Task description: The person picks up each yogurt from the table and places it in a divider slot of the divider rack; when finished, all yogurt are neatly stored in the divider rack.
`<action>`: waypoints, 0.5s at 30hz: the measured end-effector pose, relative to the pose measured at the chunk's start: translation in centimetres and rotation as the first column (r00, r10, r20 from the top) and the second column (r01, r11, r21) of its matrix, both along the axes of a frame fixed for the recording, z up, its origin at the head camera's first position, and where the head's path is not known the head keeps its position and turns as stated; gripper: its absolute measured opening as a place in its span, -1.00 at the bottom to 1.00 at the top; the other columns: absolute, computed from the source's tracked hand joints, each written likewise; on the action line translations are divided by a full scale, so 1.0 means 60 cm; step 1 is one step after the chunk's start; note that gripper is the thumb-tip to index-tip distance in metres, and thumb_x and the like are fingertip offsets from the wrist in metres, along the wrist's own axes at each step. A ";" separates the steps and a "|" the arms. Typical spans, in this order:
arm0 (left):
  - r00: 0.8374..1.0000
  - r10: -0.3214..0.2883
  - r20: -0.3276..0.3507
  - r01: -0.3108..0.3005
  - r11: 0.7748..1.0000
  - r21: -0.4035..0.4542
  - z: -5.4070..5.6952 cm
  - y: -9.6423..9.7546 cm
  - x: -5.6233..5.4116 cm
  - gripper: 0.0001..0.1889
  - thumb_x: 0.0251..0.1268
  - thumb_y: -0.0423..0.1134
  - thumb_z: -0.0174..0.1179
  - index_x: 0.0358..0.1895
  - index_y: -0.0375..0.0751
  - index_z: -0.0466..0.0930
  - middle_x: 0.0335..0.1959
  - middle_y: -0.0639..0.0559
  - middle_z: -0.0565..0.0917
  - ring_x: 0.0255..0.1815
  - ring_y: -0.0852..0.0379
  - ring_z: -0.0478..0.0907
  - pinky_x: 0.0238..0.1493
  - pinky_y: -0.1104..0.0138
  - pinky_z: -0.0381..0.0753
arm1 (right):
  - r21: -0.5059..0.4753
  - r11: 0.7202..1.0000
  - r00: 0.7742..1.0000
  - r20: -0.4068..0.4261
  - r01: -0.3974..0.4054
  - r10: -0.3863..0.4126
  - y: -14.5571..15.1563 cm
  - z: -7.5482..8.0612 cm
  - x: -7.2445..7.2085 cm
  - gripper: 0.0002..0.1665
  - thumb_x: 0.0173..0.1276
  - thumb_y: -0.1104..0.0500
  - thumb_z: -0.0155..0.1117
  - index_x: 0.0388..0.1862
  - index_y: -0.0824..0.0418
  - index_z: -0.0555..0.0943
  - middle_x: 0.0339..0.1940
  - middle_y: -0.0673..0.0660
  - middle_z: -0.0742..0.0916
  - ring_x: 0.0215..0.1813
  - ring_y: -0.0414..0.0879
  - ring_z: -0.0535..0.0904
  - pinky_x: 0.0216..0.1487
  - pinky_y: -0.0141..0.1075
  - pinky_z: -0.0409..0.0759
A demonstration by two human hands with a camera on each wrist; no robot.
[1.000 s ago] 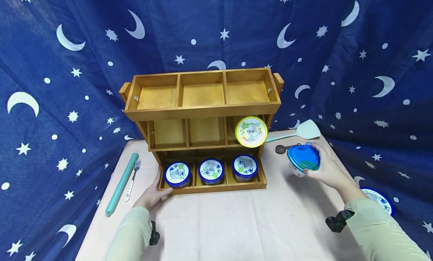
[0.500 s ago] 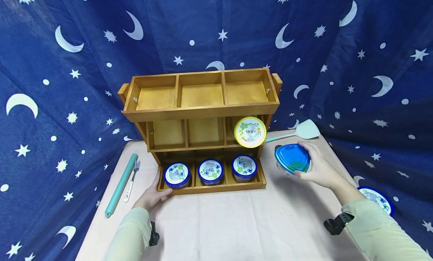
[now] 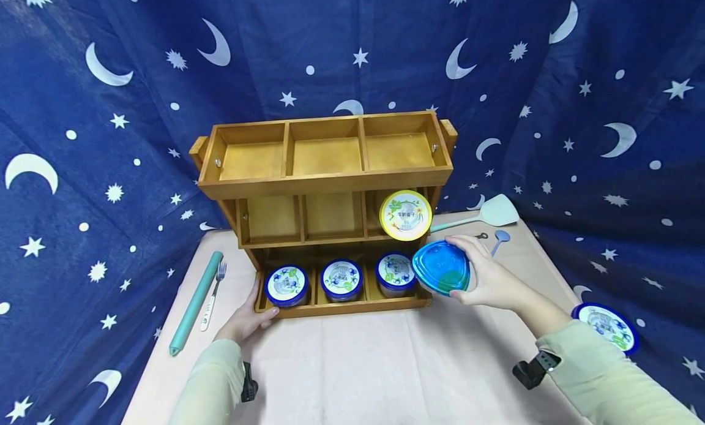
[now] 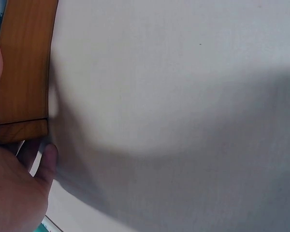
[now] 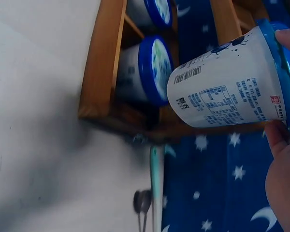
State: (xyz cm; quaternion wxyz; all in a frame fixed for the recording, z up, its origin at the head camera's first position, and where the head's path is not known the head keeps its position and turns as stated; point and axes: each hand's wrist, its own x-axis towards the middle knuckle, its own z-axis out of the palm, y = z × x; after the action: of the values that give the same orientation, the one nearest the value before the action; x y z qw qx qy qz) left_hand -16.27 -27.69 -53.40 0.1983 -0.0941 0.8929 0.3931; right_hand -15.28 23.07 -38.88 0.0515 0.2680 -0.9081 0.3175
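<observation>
My right hand (image 3: 490,279) grips a blue-lidded tub (image 3: 440,267) by its lid, beside the right end of the wooden rack (image 3: 325,181). In the right wrist view, the tub's white printed wall (image 5: 222,84) shows, with thumb and fingers at the lid's rim. It overlaps the rightmost lidded tub (image 3: 396,270) of the bottom tier in the head view. Two more blue-rimmed tubs, a middle one (image 3: 341,279) and a left one (image 3: 286,284), stand in that tier. My left hand (image 3: 245,318) holds the rack's lower left corner, thumb and fingers around its end.
A yellow-lidded tub (image 3: 406,215) sits in the middle tier's right compartment. A turquoise stick (image 3: 195,305) and a fork (image 3: 212,297) lie left. To the right are a spatula (image 3: 498,210), a blue spoon (image 3: 501,236) and another blue-rimmed tub (image 3: 606,328).
My right hand has carried the tub leftward to the rack's right end, uncovering the blue spoon. My left hand has stayed at the rack's corner.
</observation>
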 end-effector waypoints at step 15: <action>1.000 -0.012 -0.019 0.012 1.000 -0.019 -0.005 -0.005 -0.002 0.16 0.06 0.31 0.19 0.48 0.08 -0.52 0.43 -0.44 -0.10 0.36 -0.48 -0.09 0.28 -0.25 -0.05 | -0.002 0.965 0.961 -0.093 -0.262 0.261 -0.112 0.035 -0.004 0.14 -0.18 0.05 0.53 0.37 0.19 0.14 0.34 0.17 0.26 0.30 0.12 0.18 0.09 0.13 0.45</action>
State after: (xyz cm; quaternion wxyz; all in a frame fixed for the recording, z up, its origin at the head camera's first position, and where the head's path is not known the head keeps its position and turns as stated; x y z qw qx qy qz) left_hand -16.36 -27.96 -53.70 0.1913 -0.0869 0.8989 0.3844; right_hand -15.51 16.34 -36.77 0.0528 0.3995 -0.8592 0.3154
